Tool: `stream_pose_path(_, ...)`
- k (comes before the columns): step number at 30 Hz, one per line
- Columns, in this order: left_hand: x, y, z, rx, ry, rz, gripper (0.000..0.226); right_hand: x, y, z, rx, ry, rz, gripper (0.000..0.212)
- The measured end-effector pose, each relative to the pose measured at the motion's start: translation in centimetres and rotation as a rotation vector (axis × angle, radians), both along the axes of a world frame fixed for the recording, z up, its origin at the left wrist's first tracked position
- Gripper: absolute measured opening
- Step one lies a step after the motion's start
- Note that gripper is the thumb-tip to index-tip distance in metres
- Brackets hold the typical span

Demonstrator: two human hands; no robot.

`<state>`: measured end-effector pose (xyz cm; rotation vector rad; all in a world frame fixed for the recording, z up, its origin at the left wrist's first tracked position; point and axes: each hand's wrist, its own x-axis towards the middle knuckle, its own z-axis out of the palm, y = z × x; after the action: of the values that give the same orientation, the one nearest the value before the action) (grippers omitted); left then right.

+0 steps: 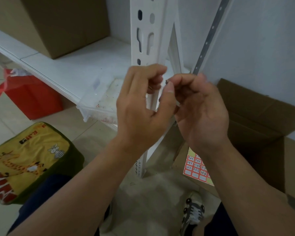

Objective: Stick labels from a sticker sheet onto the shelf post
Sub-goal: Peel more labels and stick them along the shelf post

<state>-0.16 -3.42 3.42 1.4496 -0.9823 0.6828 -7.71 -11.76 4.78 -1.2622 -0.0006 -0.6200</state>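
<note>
Both hands meet at the post [147,40]: left hand [140,106] curled, right hand [199,113] pinching something tiny, likely a label. Flimsy, sticky; best held by its edge.

Both forearms reach forward, the left hand [140,106] and right hand [199,108] close together, fingers curled.

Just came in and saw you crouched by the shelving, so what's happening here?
A person is labelling the white shelf post. Both hands are raised in front of it: the left hand and right hand meet with fingers curled, seemingly working something small between the fingertips, probably a label, though it is too small to make out. The sticker sheet with handwritten codes lies below on a cardboard box flap. A clear plastic bin sits on the shelf.
</note>
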Motion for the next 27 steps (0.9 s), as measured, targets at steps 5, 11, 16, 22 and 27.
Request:
stream_pose_path(5,0.0,0.0,0.0,0.027,0.013,-0.018,0.013,-0.3,-0.6,-0.2,0.058,-0.002,0.052,0.051)
stream_pose_path(11,0.2,0.2,0.3,0.027,0.013,-0.009,0.009,-0.3,-0.9,-0.2,0.115,-0.003,0.061,0.053)
stream_pose_path(16,0.3,0.1,0.3,0.034,-0.035,0.048,0.012,-0.3,-1.1,-0.4,0.142,-0.020,0.115,0.059)
stream_pose_path(22,0.6,0.0,0.1,0.085,-0.083,0.127,0.019,-0.4,-1.4,-0.7,0.142,-0.015,0.172,0.059)
stream_pose_path(27,0.3,0.1,0.1,0.088,0.009,0.065,0.018,-0.2,-1.3,-1.0,0.097,-0.013,0.191,0.054)
